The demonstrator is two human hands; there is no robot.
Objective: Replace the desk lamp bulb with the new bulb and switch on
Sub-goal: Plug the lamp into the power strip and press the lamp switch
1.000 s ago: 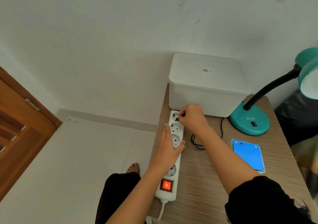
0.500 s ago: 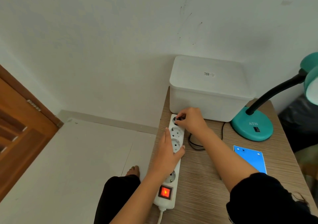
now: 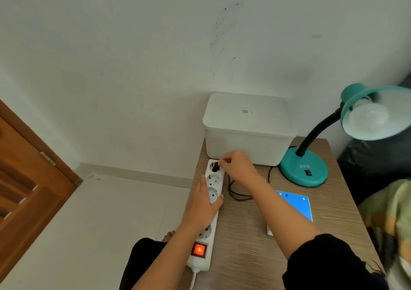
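Note:
A teal desk lamp (image 3: 303, 169) stands at the back right of the wooden table (image 3: 244, 245), its shade holding a white bulb (image 3: 369, 116) that is unlit. A white power strip (image 3: 205, 229) lies along the table's left edge, its red switch (image 3: 199, 249) glowing. My left hand (image 3: 205, 203) presses down on the strip's middle. My right hand (image 3: 238, 164) pinches the lamp's black plug (image 3: 215, 167) at the farthest socket. The black cord (image 3: 235, 191) loops on the table beside the strip.
A white lidded box (image 3: 246, 129) stands against the wall behind the strip. A blue bulb carton (image 3: 295, 203) lies flat near my right forearm. A wooden door (image 3: 24, 178) is at the left, dark bags and cloth at the right.
The view tilted and the lamp's shade with the bulb came into sight. My right hand stays at the farthest socket with the plug; my left hand keeps holding the strip.

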